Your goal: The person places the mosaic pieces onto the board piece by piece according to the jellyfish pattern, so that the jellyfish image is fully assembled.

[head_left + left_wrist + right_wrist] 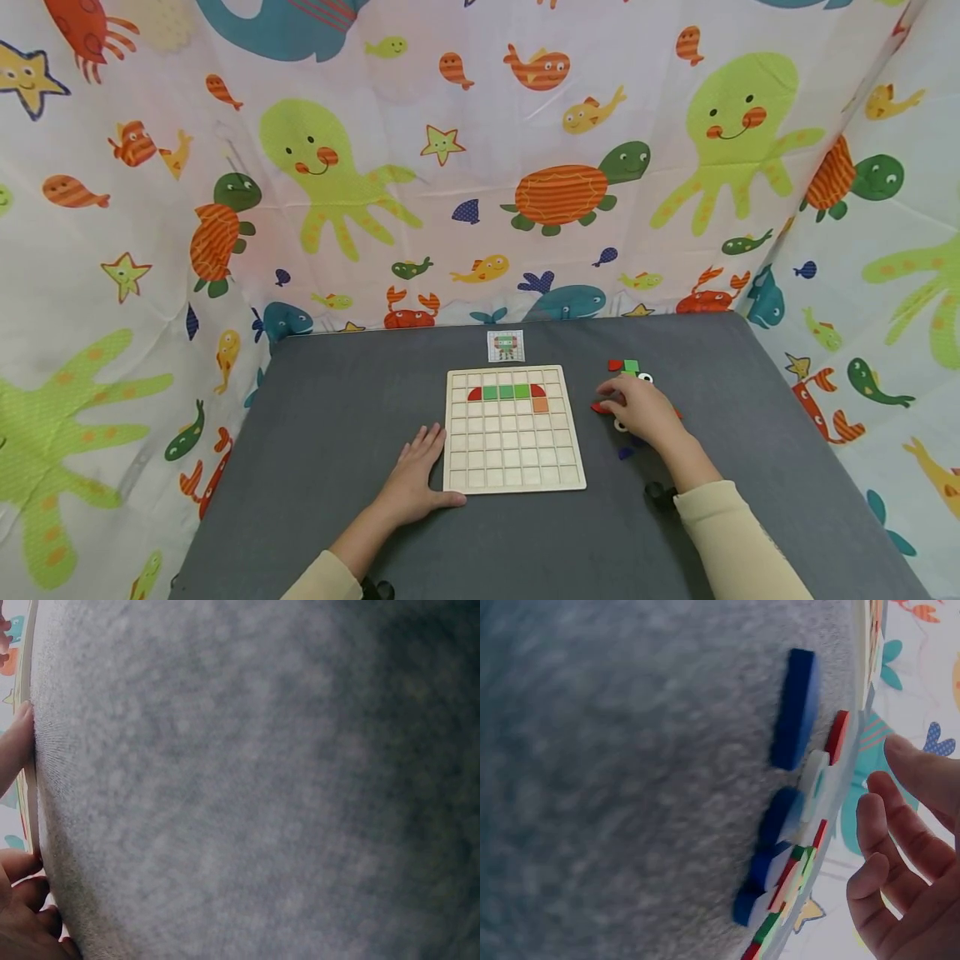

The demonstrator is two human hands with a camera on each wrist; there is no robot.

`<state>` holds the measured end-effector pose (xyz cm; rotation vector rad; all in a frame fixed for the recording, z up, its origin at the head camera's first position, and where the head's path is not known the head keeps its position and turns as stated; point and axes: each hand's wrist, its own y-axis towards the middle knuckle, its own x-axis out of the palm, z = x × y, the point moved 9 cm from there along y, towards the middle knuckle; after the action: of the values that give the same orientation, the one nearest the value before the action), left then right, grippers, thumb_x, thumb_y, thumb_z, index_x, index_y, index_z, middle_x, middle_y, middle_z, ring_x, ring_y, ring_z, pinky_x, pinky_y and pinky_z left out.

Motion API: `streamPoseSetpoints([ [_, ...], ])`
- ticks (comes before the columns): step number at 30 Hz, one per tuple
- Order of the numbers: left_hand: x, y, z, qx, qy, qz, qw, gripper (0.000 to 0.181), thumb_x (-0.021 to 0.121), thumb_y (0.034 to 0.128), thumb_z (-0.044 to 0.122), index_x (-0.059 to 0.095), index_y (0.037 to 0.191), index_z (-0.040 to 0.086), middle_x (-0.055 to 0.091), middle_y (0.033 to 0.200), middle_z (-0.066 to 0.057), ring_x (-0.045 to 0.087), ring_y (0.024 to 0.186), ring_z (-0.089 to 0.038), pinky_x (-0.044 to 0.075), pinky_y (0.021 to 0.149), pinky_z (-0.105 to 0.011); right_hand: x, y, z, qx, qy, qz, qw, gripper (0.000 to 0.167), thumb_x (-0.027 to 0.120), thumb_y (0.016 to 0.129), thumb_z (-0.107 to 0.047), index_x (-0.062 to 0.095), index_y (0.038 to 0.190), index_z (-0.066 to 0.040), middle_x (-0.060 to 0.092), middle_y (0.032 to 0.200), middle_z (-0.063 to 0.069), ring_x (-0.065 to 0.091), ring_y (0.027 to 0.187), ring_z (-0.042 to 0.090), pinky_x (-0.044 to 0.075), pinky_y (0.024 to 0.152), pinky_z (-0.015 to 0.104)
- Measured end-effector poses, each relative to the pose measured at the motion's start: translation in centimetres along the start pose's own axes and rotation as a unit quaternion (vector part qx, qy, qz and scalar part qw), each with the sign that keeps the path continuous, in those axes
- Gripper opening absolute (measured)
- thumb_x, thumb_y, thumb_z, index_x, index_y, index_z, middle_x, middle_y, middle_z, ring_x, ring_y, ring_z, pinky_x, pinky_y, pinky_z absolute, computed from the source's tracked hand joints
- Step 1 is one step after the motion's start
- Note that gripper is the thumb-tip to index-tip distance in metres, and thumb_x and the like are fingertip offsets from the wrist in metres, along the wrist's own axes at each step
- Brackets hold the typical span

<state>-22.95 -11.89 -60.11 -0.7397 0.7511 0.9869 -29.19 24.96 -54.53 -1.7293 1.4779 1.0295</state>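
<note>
I see six pieces [507,392] on the board [517,459], remaining ones [631,365] right of it; left grip [414,477] unclenched, right grip [642,408] relaxed, empty.

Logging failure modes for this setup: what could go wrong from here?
Wrong pick: the right hand is over crowded small flat red, green, white and blue pieces; it might knock or catch a neighbour.

Board shift: the left hand touches the side of the square pale wooden grid board; a push could slide it, perhaps jarring the row of rounded red and square green pieces.
</note>
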Motion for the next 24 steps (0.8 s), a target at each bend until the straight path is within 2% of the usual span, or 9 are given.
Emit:
streamPoseSetpoints([
  [5,0.0,0.0,0.1,0.001,0.000,0.001,1.0000,0.120,0.084,0.0715,0.060,0.024,0.161,0.008,0.019,0.169,-0.011,0.010,0.157,-0.033,0.014,0.124,-0.058,0.8,0.1,1.0,0.027,-0.005,-0.020,0.9994,0.030,0.078,0.089,-0.025,0.074,0.114,-0.008,0.074,0.104,0.008,0.062,0.078,0.016,0.055,0.072,0.041],
  [9,-0.1,0.1,0.1,0.000,0.003,0.001,1.0000,0.120,0.085,0.0714,0.060,0.024,0.161,0.008,0.020,0.169,-0.011,0.010,0.157,-0.033,0.014,0.124,-0.058,1.5,0.4,1.5,0.035,-0.007,-0.024,0.9991,0.032,0.082,0.086,-0.026,0.074,0.109,-0.006,0.072,0.098,0.007,0.064,0.082,0.018,0.056,0.076,0.044],
  [13,-0.2,0.0,0.2,-0.002,0.003,-0.001,1.0000,0.120,0.085,0.0716,0.060,0.024,0.161,0.008,0.020,0.168,-0.011,0.010,0.157,-0.034,0.014,0.124,-0.059,1.8,0.6,1.3,0.029,-0.012,-0.028,0.9991,0.026,0.082,0.085,-0.025,0.073,0.102,-0.007,0.069,0.091,0.005,0.063,0.080,0.018,0.055,0.073,0.043],
  [16,-0.2,-0.1,0.2,-0.003,0.003,-0.002,1.0000,0.120,0.085,0.0717,0.060,0.024,0.161,0.008,0.020,0.168,-0.011,0.011,0.157,-0.034,0.014,0.124,-0.059,1.9,0.6,0.7,0.006,-0.016,-0.030,0.9994,0.019,0.081,0.086,-0.021,0.074,0.100,-0.009,0.068,0.092,0.005,0.063,0.081,0.019,0.055,0.073,0.044],
  [20,-0.1,0.0,0.3,0.000,0.003,-0.002,1.0000,0.120,0.084,0.0714,0.061,0.025,0.161,0.007,0.020,0.168,-0.011,0.011,0.157,-0.034,0.015,0.124,-0.059,1.8,0.4,-0.1,-0.029,-0.015,-0.030,0.9990,0.022,0.078,0.089,-0.013,0.075,0.110,-0.009,0.068,0.104,0.009,0.066,0.091,0.025,0.056,0.080,0.047],
  [22,-0.1,0.0,0.3,0.001,0.003,-0.003,1.0000,0.120,0.084,0.0714,0.061,0.024,0.161,0.008,0.020,0.168,-0.011,0.011,0.157,-0.034,0.014,0.124,-0.059,1.8,0.3,-0.2,-0.023,-0.013,-0.026,0.9993,0.026,0.077,0.090,-0.014,0.073,0.115,-0.007,0.068,0.108,0.012,0.067,0.096,0.029,0.056,0.082,0.048],
  [24,-0.1,0.0,0.2,0.001,0.003,-0.003,1.0000,0.120,0.084,0.0714,0.061,0.024,0.161,0.008,0.020,0.168,-0.011,0.011,0.157,-0.034,0.015,0.124,-0.059,1.8,0.3,-0.2,0.000,-0.014,-0.025,0.9996,0.031,0.078,0.089,-0.020,0.070,0.115,-0.004,0.068,0.107,0.014,0.067,0.094,0.030,0.056,0.080,0.048],
])
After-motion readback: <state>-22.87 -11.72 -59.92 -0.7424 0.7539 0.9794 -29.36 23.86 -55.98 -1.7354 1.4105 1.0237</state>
